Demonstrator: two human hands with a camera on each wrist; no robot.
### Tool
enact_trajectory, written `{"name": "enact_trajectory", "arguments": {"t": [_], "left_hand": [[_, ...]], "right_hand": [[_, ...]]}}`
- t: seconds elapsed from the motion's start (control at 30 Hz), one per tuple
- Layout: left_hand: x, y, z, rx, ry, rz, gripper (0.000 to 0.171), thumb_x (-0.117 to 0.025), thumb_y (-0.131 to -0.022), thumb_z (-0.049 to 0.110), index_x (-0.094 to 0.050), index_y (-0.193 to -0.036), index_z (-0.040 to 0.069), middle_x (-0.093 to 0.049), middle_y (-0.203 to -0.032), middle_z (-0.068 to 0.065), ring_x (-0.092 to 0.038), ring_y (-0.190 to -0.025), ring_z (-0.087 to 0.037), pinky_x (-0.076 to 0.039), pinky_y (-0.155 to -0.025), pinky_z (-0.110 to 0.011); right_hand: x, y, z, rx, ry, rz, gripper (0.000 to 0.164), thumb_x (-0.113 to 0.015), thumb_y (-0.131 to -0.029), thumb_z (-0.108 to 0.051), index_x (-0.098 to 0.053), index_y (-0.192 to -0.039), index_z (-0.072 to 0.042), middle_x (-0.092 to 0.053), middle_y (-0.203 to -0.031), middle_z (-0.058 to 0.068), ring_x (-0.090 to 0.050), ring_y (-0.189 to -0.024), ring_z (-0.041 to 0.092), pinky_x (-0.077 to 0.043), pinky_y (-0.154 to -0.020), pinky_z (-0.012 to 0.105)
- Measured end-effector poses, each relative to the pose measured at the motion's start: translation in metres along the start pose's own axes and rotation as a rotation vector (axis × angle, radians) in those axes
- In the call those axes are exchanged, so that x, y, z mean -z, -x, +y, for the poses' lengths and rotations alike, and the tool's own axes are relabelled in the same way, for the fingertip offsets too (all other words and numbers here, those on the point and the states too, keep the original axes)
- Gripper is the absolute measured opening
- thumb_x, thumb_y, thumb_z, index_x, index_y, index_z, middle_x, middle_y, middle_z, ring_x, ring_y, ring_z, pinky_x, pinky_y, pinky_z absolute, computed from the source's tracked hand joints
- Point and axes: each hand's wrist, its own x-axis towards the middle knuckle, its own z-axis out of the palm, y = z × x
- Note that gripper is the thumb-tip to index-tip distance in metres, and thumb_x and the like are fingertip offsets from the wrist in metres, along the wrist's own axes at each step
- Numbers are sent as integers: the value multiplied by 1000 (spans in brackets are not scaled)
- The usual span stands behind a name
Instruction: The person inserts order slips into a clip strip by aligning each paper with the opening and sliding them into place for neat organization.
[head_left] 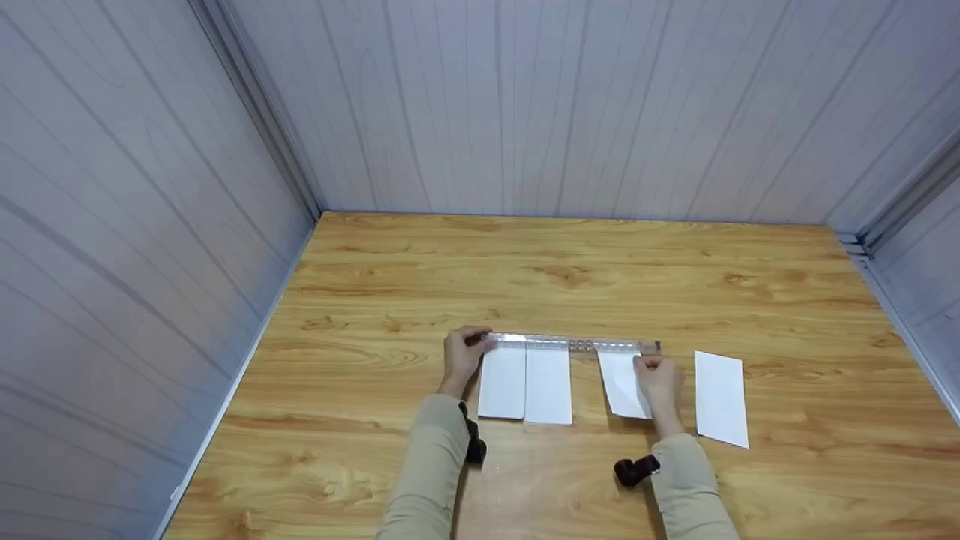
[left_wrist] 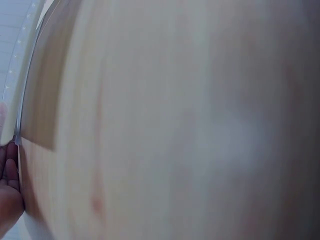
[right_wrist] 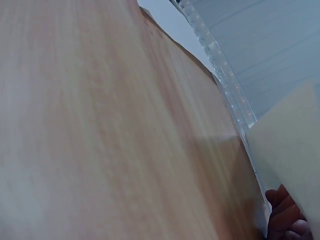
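A clear plastic ruler [head_left: 581, 345] lies crosswise on the table over the top edges of two white paper pieces [head_left: 502, 382] set side by side. My left hand [head_left: 463, 356] grips the ruler's left end, thumb on the near side. In the left wrist view only part of that left hand [left_wrist: 9, 190] shows at the edge. Farther right, my right hand [head_left: 660, 384] pinches another white paper piece [head_left: 621, 384] by its right side; this piece is tilted and its top meets the ruler. The right wrist view shows the held paper [right_wrist: 287, 145] raised off the table beside the ruler.
To the right of my right hand lies one more white paper piece [head_left: 721, 399], flat on the wooden table [head_left: 570, 277]. Panelled walls [head_left: 495, 105] enclose the table at the back and sides. A dark wrist camera [head_left: 636, 471] sits at each sleeve.
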Motion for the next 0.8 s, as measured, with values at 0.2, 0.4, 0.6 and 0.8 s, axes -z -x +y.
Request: {"name": "enact_trajectory", "arguments": {"t": [0.2,0.4,0.6,0.8], "left_hand": [[0,0,1,-3,-19,9,17,-69,-70,-7,-67,-87,-7,-65,-86,-17,-60,-83,-27,-48,-75,-32],[-1,1,2,24,-8,7,16,-68,-71,-7,-67,-87,-7,-65,-87,-18,-60,-82,-27,-48,-73,-32],[0,1,3,5,41,-3,17,-67,-71,-10,-65,-88,-12,-63,-87,-24,-59,-83,-34,-48,-75,-38],[0,1,1,-8,91,-12,18,-68,-71,-9,-64,-88,-13,-61,-87,-28,-58,-82,-39,-47,-73,-45]], "right_hand": [[-1,0,-1,21,-7,0,20,-58,-80,-10,-66,-73,7,-61,-65,11,-53,-64,26,-38,-53,29],[-3,0,-4,26,-26,-29,20,-58,-79,-8,-65,-69,7,-58,-59,7,-50,-59,22,-37,-52,28],[-4,1,-5,35,-40,-36,20,-57,-79,-7,-64,-67,8,-53,-53,2,-45,-52,15,-35,-49,26],[-6,2,-6,13,2,-42,22,-57,-81,-12,-65,-68,3,-54,-55,0,-45,-53,15,-33,-48,26]]}}
